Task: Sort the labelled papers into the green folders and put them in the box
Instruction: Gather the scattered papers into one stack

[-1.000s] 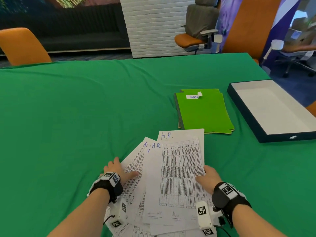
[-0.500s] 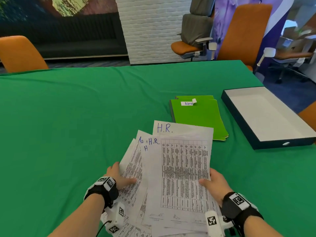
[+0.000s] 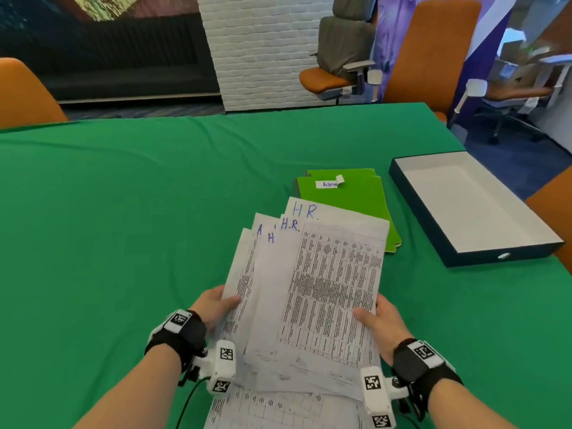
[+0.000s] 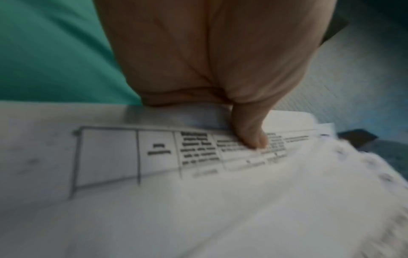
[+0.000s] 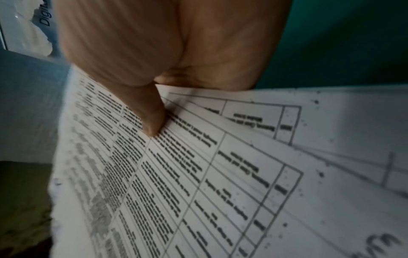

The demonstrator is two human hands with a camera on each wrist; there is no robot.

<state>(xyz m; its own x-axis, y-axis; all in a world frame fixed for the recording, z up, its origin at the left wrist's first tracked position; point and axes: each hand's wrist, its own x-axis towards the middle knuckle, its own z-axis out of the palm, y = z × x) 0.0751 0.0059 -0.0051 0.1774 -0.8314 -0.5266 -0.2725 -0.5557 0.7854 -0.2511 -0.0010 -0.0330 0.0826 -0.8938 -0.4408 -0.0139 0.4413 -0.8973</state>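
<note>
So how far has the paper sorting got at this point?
Nothing looks filed yet: the box is empty and the green folders lie stacked and closed, the top one labelled "Admin". In hand: the left hand and right hand hold the fanned labelled papers. Sorting, filing and boxing all remain.

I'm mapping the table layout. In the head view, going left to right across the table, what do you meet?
left hand → fanned papers → right hand → open box. The green folders overlap the papers, so they are left out.
</note>
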